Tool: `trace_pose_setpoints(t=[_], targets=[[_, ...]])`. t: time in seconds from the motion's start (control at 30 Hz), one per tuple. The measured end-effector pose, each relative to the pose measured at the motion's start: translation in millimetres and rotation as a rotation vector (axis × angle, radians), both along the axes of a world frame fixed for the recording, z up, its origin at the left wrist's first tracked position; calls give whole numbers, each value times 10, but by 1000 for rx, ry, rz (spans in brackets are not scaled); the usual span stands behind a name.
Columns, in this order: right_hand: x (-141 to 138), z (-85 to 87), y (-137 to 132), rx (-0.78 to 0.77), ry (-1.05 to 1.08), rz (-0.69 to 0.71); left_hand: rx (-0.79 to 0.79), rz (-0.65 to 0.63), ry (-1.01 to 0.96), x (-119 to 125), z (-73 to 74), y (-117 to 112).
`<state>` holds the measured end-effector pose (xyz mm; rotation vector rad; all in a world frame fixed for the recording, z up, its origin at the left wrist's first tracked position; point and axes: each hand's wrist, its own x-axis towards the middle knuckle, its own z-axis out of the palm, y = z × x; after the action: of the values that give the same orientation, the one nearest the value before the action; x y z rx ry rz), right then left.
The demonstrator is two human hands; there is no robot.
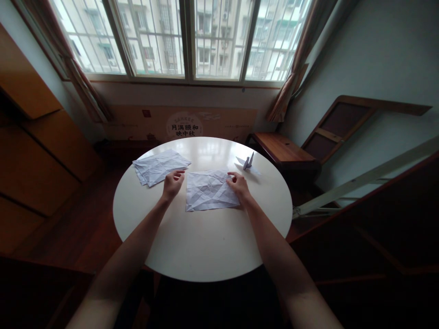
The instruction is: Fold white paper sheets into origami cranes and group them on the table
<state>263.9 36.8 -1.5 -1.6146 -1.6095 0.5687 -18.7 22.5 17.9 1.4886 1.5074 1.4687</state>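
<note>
A creased square sheet of pale paper (210, 190) lies flat on the round white table (206, 242), in front of me. My left hand (172, 182) hovers at the sheet's upper left corner, fingers curled, with nothing visibly in them. My right hand (238, 185) rests on the sheet's right edge, fingers curled down onto the paper near its upper right corner. A stack of similar creased sheets (158, 167) lies to the left of my left hand. A small folded paper crane (247, 161) stands beyond my right hand.
A low wooden bench (283, 151) stands past the table at the right, with a framed panel (343, 123) leaning on the wall. A printed cardboard sheet (185, 124) runs under the barred window. Wooden cabinets (37, 151) fill the left side.
</note>
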Motion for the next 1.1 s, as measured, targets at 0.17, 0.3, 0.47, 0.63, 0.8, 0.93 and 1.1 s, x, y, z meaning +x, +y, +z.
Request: trace_pose_setpoints(t=[0.17,0.3,0.47,0.63,0.8,0.93,1.1], targets=[[-42,56,-105,183,-331,-106,242,-267,423,143,-84,-99],[-208,86,-194,270,-429,106,253,-459,800,289,-210,-174],[-465,74,-297,54,-680,371,98,-544,1108,381,-273,-241],[-483,73,-300,-139,-761,342,-20,-484,1181,392,-221,-278],[-419,91,-265,-228,-760,253,-71,-445,1194,390,-205,-276],[-413,75,-247,-270,-760,221,-91,-410,1176,389,-225,-270],[-414,60,-238,-262,-765,221,-118,-391,1176,388,-225,-275]])
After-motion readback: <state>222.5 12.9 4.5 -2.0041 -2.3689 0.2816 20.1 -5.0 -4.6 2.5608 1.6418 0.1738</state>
